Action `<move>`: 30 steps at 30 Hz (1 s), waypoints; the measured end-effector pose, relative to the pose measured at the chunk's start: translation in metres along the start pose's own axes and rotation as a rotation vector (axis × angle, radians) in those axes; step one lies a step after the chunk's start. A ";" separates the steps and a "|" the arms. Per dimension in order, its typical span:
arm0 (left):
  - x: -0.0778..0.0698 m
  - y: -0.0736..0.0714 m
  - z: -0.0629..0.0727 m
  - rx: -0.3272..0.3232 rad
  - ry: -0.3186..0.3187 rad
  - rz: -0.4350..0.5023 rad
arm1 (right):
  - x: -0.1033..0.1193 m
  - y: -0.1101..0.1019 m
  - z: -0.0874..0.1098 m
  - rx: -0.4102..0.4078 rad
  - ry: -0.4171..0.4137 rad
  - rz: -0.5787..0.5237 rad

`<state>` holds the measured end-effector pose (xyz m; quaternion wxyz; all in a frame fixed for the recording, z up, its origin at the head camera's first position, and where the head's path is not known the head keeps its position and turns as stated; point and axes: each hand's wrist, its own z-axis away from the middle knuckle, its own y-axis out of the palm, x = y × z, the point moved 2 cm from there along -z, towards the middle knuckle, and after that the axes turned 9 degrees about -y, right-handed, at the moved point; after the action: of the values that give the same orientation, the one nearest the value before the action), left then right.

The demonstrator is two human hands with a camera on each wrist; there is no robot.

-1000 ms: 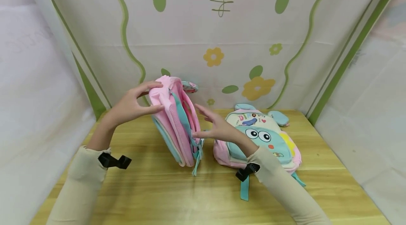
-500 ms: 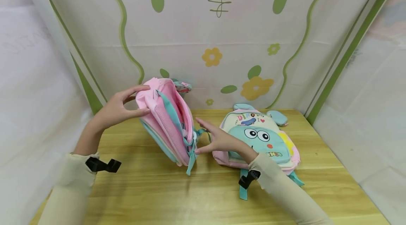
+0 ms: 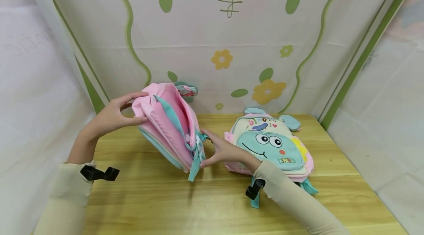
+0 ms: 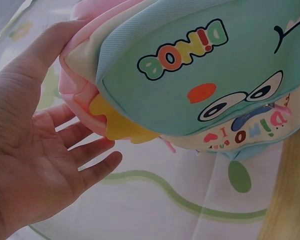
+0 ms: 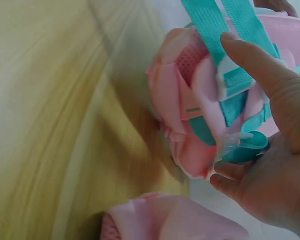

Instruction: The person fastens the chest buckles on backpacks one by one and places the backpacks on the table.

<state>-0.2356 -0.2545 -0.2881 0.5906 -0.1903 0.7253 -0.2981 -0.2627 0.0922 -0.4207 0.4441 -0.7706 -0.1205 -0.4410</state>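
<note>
A pink and teal child's backpack is held tilted at the left of the table in the head view, its strap side turned toward the right. My left hand grips its upper left end between thumb and fingers. The left wrist view shows the teal front pocket with printed eyes and DINO lettering. At the other end is my right hand, thumb and fingers spread around the strap corner. In the right wrist view the thumb lies over a teal strap, and fingers curl by a teal tab.
A second, similar dinosaur backpack lies face up on the wooden table to the right, its straps trailing toward the front. Flower-printed cloth hangs behind the table, with white cloth on both sides.
The held backpack has shifted left with my left hand and tilted further, showing more of its strap side. My right hand has closed in from just beside it onto the strap corner.
</note>
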 end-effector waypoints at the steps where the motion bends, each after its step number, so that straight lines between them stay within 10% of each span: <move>1: 0.001 -0.001 0.000 0.001 0.001 0.000 | 0.000 0.002 -0.001 0.001 0.001 -0.018; 11: 0.012 -0.006 0.001 -0.011 0.020 0.018 | 0.002 0.009 -0.005 -0.008 0.032 -0.081; 30: 0.038 -0.010 0.015 -0.019 0.006 0.001 | -0.001 0.020 -0.016 0.030 -0.055 0.140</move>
<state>-0.2304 -0.2890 -0.3112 0.5866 -0.1949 0.7300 -0.2915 -0.2605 0.0678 -0.4296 0.4817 -0.7822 -0.0849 -0.3858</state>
